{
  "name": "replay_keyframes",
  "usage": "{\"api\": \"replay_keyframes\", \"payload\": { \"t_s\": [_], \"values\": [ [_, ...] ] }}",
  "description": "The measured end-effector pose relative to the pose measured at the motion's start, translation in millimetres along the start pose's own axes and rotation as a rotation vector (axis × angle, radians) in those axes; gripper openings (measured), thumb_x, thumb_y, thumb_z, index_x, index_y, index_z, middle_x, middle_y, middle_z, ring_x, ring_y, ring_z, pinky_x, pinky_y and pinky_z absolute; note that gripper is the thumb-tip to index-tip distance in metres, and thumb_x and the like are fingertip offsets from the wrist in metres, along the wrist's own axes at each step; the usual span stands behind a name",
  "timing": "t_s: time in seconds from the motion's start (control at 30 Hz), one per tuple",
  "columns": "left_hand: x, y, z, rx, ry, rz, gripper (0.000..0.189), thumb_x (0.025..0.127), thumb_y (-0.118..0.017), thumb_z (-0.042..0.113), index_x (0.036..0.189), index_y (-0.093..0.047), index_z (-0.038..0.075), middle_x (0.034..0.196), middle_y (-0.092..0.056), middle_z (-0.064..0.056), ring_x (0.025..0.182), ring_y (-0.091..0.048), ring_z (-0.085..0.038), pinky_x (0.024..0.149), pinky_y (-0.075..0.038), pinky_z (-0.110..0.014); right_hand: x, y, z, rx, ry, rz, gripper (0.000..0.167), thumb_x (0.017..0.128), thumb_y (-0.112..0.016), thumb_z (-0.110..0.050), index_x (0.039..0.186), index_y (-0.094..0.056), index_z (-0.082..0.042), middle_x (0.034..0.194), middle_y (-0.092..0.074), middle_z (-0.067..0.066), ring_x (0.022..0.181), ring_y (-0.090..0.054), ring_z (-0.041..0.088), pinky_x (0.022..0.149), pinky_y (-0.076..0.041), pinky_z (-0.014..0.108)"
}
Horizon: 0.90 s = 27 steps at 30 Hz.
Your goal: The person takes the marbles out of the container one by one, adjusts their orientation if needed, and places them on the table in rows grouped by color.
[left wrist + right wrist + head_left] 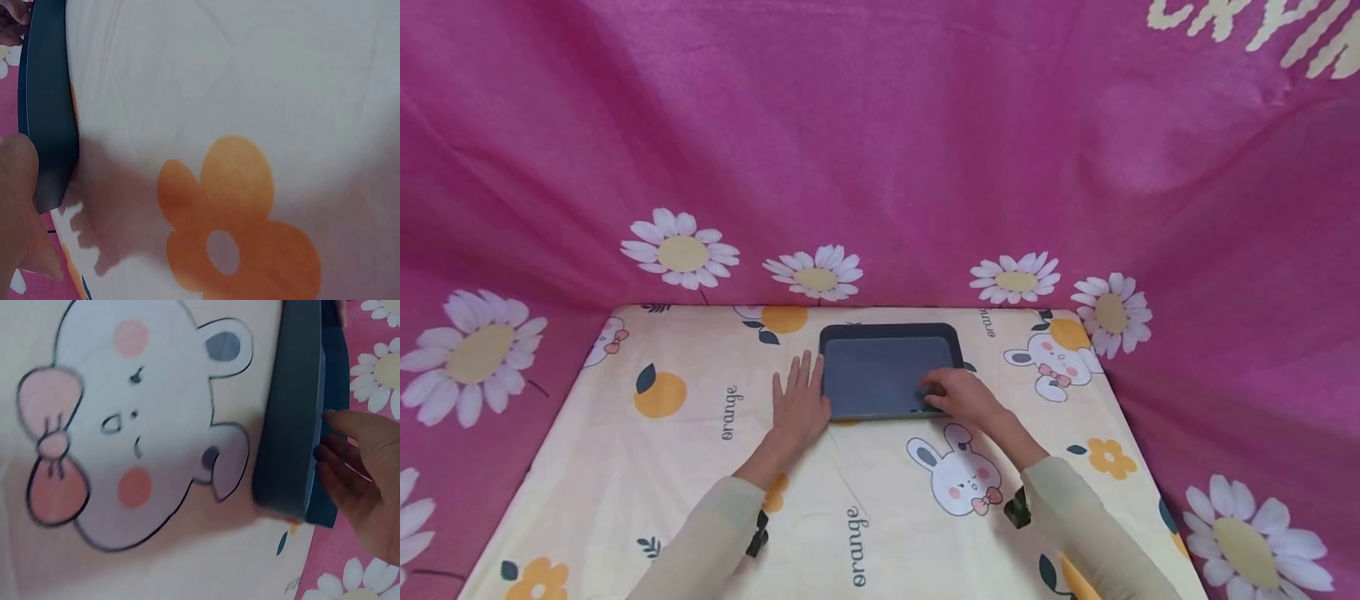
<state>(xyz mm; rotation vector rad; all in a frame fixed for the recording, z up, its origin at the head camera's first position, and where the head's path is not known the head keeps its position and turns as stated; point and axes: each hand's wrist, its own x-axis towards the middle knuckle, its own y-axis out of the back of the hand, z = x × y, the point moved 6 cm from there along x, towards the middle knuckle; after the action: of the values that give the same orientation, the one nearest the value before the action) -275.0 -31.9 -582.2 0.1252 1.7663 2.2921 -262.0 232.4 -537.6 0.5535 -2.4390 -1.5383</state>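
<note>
A dark blue-grey rectangular tray with raised walls lies on the table. At its left side is my left hand, fingers straight and spread, thumb right at the tray's front left corner. My right hand reaches over the right front part of the tray, fingers bent inward and fingertips low over the tray floor. Small green bits show by the front wall, just below those fingertips. In the right wrist view the tray wall hides the floor; I cannot tell whether the bent fingers pinch anything.
A cream cloth printed with oranges, flowers and rabbits covers the table. Pink curtain fabric with white daisies encloses the back and both sides. Black straps or mounts sit under each sleeve near the wrists.
</note>
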Motion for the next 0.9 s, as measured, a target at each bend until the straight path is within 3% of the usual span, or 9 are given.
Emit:
{"api": "replay_keyframes", "payload": {
  "t_s": [0.33,0.6,0.9],
  "values": [
    [-0.6,2.6,1.1,-0.008,-0.003,-0.018,0.071,0.1,-0.048,0.028,0.16,-0.018,0.007,0.166,-0.008,-0.015,0.151,-0.006,-0.033,0.117,-0.008,-0.061,18.9,-11,-15,0.088,0.032,-0.12,0.02,0.089,-0.075,-0.01,0.109,-0.076,-0.007,0.101,-0.073,0.003,0.093,-0.066,0.018,0.084,-0.054,0.039],
    [-1.3,1.4,0.3,-0.027,-0.002,-0.003,0.07,0.1,-0.047,0.027,0.16,-0.019,0.007,0.166,-0.009,-0.015,0.151,-0.007,-0.034,0.117,-0.007,-0.062,32.1,-20,-20,0.097,0.034,-0.222,0.007,0.087,-0.077,-0.01,0.093,-0.079,-0.013,0.085,-0.071,-0.008,0.08,-0.062,0.007,0.077,-0.052,0.03],
    [1.3,-1.1,-0.2,-0.026,0.012,-0.018,0.07,0.1,-0.048,0.027,0.16,-0.017,0.008,0.166,-0.007,-0.014,0.152,-0.004,-0.032,0.117,-0.004,-0.061,39.8,-28,-29,0.125,0.012,-0.308,0.012,0.088,-0.071,-0.006,0.091,-0.08,-0.014,0.084,-0.071,-0.008,0.077,-0.061,0.005,0.073,-0.052,0.027]
  ]
}}
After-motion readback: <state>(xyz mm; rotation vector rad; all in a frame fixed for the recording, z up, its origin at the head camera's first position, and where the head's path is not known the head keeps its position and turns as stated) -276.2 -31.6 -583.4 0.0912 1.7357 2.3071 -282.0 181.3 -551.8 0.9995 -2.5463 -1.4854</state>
